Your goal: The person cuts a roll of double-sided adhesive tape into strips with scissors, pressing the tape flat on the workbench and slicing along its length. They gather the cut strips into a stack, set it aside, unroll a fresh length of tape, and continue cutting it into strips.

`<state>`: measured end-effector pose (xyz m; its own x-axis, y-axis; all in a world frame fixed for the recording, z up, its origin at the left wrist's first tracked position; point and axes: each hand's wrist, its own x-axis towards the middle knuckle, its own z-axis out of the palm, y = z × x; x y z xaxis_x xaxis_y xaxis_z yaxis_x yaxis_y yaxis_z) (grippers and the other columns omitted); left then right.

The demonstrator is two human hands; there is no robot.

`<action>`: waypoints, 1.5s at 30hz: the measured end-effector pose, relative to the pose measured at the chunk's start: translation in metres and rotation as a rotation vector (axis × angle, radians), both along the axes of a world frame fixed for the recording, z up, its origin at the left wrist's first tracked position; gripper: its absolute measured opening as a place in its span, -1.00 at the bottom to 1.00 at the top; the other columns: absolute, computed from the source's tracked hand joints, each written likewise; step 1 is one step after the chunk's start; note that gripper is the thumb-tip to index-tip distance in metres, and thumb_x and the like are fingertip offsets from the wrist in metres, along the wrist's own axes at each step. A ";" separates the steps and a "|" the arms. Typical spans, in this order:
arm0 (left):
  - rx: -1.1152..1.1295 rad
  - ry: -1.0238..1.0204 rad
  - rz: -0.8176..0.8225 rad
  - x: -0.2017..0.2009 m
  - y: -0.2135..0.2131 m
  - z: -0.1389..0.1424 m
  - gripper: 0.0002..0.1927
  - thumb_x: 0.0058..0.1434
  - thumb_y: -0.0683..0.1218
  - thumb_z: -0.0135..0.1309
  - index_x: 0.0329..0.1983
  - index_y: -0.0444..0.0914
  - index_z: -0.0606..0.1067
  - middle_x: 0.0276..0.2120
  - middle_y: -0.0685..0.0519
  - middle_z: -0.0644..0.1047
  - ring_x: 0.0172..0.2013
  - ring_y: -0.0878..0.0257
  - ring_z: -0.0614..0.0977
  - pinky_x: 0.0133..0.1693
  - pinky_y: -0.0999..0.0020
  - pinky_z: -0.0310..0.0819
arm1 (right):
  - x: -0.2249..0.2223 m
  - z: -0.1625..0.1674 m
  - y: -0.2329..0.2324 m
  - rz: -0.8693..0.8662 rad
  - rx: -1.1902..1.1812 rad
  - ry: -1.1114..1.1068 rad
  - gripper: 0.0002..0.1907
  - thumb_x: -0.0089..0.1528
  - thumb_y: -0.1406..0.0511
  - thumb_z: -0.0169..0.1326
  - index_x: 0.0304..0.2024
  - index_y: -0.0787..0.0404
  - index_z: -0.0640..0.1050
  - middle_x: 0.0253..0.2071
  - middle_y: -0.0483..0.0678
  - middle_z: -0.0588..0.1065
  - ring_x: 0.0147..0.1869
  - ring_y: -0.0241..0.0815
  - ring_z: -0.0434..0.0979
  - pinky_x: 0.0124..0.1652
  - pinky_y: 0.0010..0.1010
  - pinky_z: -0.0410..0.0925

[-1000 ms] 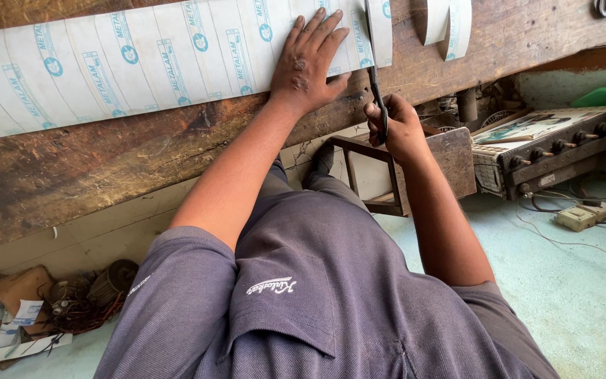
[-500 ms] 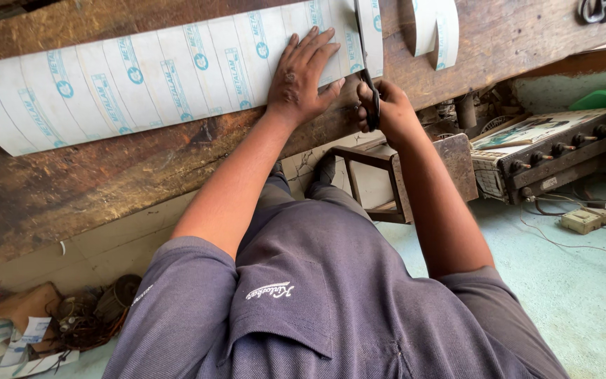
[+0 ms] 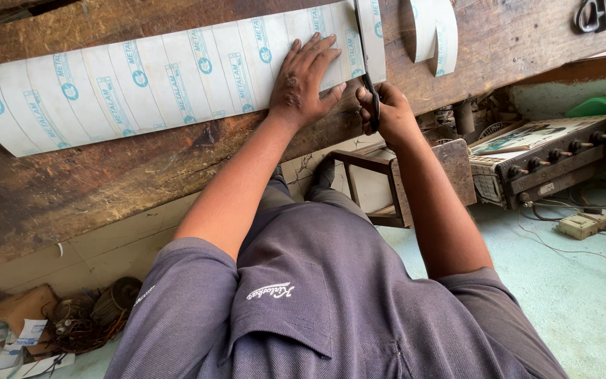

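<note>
Left hand: my left hand [image 3: 308, 83] lies flat, fingers spread, pressing down on the white sheet [image 3: 163, 81], near its right end.
Right hand: my right hand [image 3: 387, 112] is closed around the handles of the black scissors [image 3: 367, 67], just right of the left hand, at the near edge of the workbench [image 3: 106, 175].
Scissors: blades point away from me, running up through the sheet's right end; can't tell how far they gape.
Sheet: long white strip with blue print, lying along the bench from the left edge to the middle; narrow cut strip [image 3: 373, 35] sits just right of the blades.
Hands relation: close together, not touching, sheet under left, scissors between.
Other: curled white offcut [image 3: 435, 31] further right; second pair of scissors [image 3: 596, 14] at the far right corner.
</note>
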<state>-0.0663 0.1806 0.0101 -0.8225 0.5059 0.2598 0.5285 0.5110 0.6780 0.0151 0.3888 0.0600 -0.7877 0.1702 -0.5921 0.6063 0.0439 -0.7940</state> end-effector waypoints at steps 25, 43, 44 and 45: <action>0.059 -0.024 -0.008 0.003 -0.005 0.011 -0.46 0.32 0.17 0.09 0.25 -0.21 0.44 0.36 -0.09 0.38 0.43 -0.07 0.30 0.45 -0.16 0.01 | -0.025 0.014 -0.013 -0.008 -0.094 0.029 -0.49 0.23 -0.03 0.25 -0.14 0.26 0.49 -0.47 -0.15 0.45 -0.44 -0.34 0.45 -0.43 -0.46 0.42; -0.627 -0.153 0.008 0.031 0.008 0.067 -0.37 0.25 0.32 0.05 0.38 0.15 0.35 0.48 0.03 0.06 0.48 -0.06 -0.07 0.39 -0.35 -0.35 | 0.028 0.016 0.098 0.059 0.009 0.031 -0.52 0.22 0.03 0.26 -0.10 0.28 0.50 -0.51 -0.16 0.42 -0.51 -0.31 0.42 -0.48 -0.45 0.33; -0.619 -0.139 0.026 0.033 0.005 0.068 -0.35 0.24 0.34 0.05 0.40 0.21 0.33 0.50 0.04 0.03 0.48 -0.07 -0.10 0.40 -0.32 -0.35 | 0.040 0.015 0.102 0.091 -0.036 0.045 -0.54 0.24 0.04 0.25 -0.11 0.29 0.49 -0.51 -0.15 0.42 -0.49 -0.30 0.41 -0.47 -0.44 0.33; -0.614 -0.129 0.039 0.035 0.002 0.068 -0.33 0.23 0.36 0.05 0.43 0.27 0.30 0.52 0.05 0.00 0.48 -0.08 -0.13 0.40 -0.30 -0.34 | 0.060 0.015 0.103 0.121 -0.084 0.052 -0.55 0.26 0.05 0.25 -0.13 0.30 0.49 -0.51 -0.13 0.42 -0.48 -0.29 0.40 -0.45 -0.43 0.33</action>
<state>-0.0311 0.1825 0.0778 -0.8486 0.5006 -0.1712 0.4354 0.8447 0.3113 0.0751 0.4914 0.0752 -0.8295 0.0238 -0.5580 0.5585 0.0457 -0.8283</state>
